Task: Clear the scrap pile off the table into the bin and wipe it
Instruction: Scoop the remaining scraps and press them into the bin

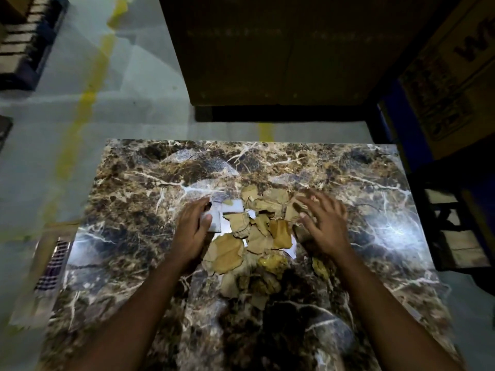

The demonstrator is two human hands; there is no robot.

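A scrap pile (257, 231) of torn brown cardboard and white paper pieces lies in the middle of the dark marble table (128, 215). My left hand (194, 227) lies flat at the pile's left edge, fingers straight, touching a white paper piece (226, 207). On the pile's right side my right hand (322, 222) hovers with fingers spread and relaxed, blurred by motion, over the brown scraps. Neither hand grips anything.
A checked cloth (52, 266) lies on a cardboard box (40, 277) beside the table's left edge. A large brown box (281, 49) stands beyond the far edge. Printed cartons (450, 76) and a dark rack (452, 226) crowd the right. Grey floor with yellow lines (88, 97) stretches left.
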